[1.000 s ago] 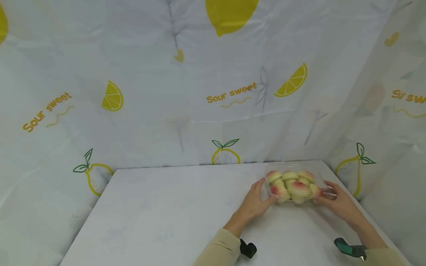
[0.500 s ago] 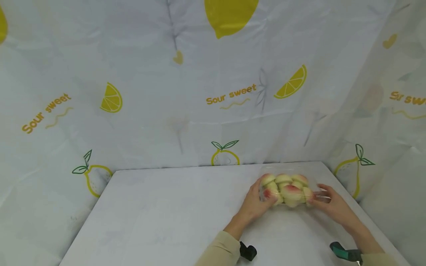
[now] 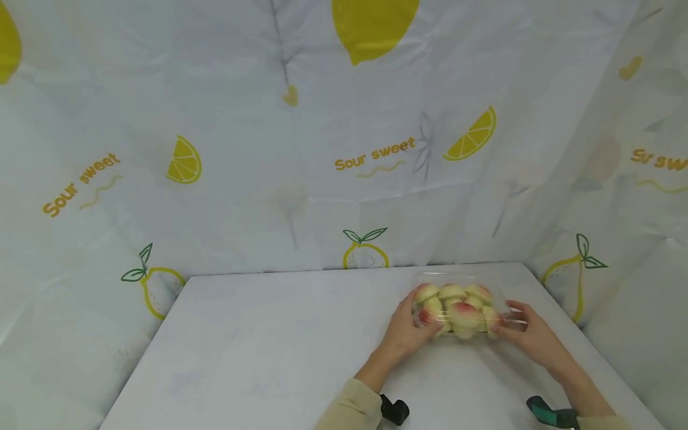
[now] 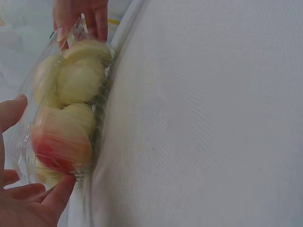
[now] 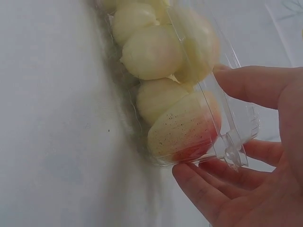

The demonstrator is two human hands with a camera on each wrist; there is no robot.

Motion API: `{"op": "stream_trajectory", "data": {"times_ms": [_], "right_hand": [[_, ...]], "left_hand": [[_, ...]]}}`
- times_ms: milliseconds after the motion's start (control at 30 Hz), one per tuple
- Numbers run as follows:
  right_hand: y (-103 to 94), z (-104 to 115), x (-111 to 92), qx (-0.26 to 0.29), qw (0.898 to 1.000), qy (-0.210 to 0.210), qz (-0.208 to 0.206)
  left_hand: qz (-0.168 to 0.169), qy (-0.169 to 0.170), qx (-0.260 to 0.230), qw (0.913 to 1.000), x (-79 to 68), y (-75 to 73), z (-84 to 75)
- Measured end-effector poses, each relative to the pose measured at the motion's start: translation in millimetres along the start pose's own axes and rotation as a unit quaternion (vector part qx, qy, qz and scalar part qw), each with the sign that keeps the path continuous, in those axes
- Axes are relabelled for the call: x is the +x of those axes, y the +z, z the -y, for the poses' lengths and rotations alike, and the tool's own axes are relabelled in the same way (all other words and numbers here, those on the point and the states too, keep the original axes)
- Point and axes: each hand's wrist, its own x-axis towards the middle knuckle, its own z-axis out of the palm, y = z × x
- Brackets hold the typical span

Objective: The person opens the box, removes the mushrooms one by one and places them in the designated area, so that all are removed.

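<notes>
The clear box point(image 3: 447, 277) of peaches point(image 3: 464, 315) has shifted left from the table's point(image 3: 258, 340) right edge, near the far right corner in the head view — apparently you're repositioning it. Left wrist: your left hand point(image 4: 28, 208) grips one end. Right wrist: your right hand point(image 5: 279, 184) holds the other.

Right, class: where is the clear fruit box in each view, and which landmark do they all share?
Head: the clear fruit box is right of centre, in the lower half.
Left wrist: the clear fruit box runs down the left side.
Right wrist: the clear fruit box slants down from the top edge.
Shared landmark: the right hand, gripping one end of it.
</notes>
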Motion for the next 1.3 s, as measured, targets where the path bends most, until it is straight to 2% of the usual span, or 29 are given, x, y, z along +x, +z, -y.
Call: {"op": "stream_trajectory", "data": {"times_ms": [300,500,933,1300], "right_hand": [[8.3,7,-2,-0.010,1.000,-0.005,0.000],[17.2,15,-5,-0.005,1.000,-0.015,0.000],[37.0,32,-4,0.001,1.000,-0.027,-0.001],[55.0,48,-9,0.011,0.998,-0.060,-0.002]], "left_hand": [[-0.002,-0.002,-0.011,0.9999,-4.7,-12.0,2.6],[0.003,-0.022,-0.003,0.9997,-10.3,-21.9,5.3],[0.008,-0.051,0.009,0.9986,-15.6,-52.5,7.8],[0.013,-0.079,0.012,0.9967,-22.3,-77.0,12.3]]}}
